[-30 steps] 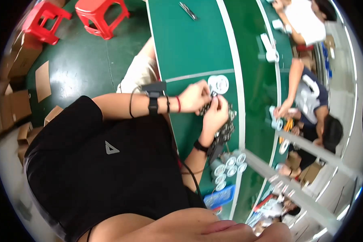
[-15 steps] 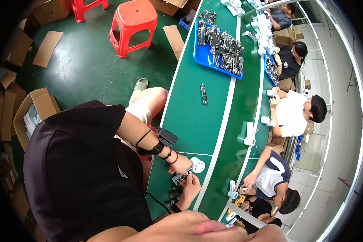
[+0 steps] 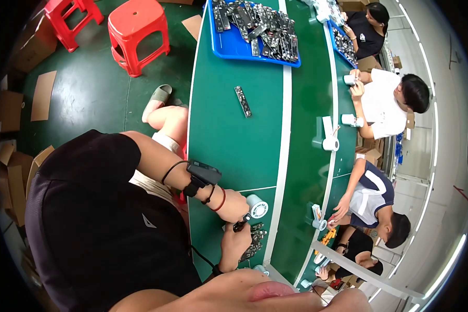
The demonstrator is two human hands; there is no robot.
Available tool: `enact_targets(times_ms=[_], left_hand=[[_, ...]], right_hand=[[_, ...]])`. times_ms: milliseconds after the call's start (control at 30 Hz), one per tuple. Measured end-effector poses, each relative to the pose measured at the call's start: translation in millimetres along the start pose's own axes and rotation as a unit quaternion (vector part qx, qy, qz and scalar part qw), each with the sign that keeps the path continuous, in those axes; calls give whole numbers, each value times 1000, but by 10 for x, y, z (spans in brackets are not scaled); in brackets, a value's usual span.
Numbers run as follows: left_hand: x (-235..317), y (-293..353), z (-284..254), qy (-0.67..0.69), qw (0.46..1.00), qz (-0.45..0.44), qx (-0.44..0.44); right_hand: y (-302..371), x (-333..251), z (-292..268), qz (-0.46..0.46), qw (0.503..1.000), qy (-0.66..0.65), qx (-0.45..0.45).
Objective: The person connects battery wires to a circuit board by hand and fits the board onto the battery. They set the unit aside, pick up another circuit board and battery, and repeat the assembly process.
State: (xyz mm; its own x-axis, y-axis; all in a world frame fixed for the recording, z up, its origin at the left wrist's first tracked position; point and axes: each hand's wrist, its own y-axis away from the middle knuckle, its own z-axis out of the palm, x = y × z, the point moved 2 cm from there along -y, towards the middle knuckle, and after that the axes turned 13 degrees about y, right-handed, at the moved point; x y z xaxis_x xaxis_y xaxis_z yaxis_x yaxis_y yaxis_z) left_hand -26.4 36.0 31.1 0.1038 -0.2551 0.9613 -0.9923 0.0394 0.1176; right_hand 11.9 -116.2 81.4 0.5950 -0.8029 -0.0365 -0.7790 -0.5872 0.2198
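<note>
Close together over the green bench, my left hand [image 3: 231, 207] and my right hand [image 3: 236, 243] meet at a small dark part [image 3: 241, 224] with a bright tip. My left hand's fingers are closed at its upper end; my right hand's fingers wrap its lower end. Its exact kind is partly hidden by the fingers. Right beside my left knuckles lies a pale blue-white round housing [image 3: 257, 206] with a vented face. A pile of dark circuit board strips [image 3: 255, 242] lies just beyond my right hand. One loose circuit board strip [image 3: 243, 101] rests farther up the bench.
A blue tray [image 3: 244, 53] heaped with similar strips sits at the top of the bench [image 3: 234, 145]. Across the green belt [image 3: 307, 140], several people handle white housings. A white fan-like piece [image 3: 330, 143] lies on the far side. Red stools [image 3: 136, 31] and cardboard boxes [image 3: 15, 177] stand on the floor.
The view has shifted, so the tray sits higher and farther left. My right hand has turned from open-looking fingertips into a closed grip around the dark part. The housing stays beside my left hand.
</note>
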Motion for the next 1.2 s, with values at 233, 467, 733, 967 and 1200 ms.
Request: enact_targets(times_ms=[233,467,733,967,1200], left_hand=[[114,-359,-3583,-177,937,80,289],[-1373,482,-7450,-520,654,-267,481],[-2512,495,-9045,-408,764,-295,405],[-1975,280,-8985,-443,759,-286,382],[-2129,607,-8811,-367,825,-254,347]], right_hand=[[-1919,1061,-521,183,973,-142,13],[-2682,1200,-326,243,965,-90,24],[-3091,-233,-1527,241,960,77,120],[-5171,-3943,-2744,-179,965,-162,105],[-6487,-7575,-1842,-547,819,42,170]])
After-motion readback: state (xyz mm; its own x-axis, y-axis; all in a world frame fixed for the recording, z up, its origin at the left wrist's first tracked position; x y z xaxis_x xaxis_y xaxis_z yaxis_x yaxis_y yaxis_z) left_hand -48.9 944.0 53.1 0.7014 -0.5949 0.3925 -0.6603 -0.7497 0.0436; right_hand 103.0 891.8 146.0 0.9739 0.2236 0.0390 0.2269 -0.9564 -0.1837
